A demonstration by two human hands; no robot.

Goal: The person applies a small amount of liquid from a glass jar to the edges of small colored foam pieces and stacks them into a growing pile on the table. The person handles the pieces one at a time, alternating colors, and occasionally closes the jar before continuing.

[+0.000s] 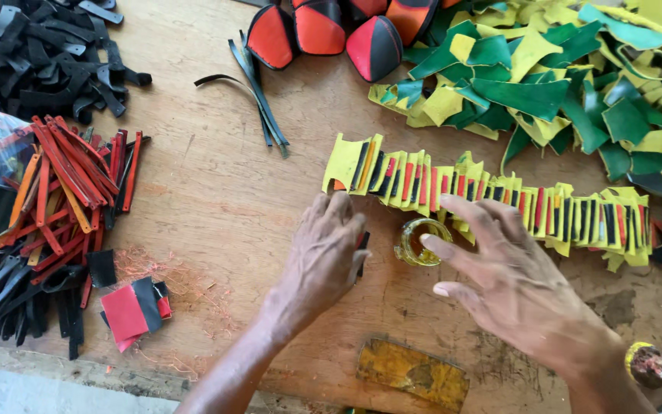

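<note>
Gluing step, I judge: left hand (322, 257) fingers curled on a dark strip, right hand (511, 284) fingers spread empty beside glue jar (421, 242); next, place strip on yellow row (492, 201) at 12 o'clock.

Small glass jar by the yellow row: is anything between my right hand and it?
Nothing visible does. The small glass jar stands on the wooden table just under the row of yellow pieces, and the right hand has its fingertips at the jar's rim. The left hand lies to the jar's left, apart from it.
</note>
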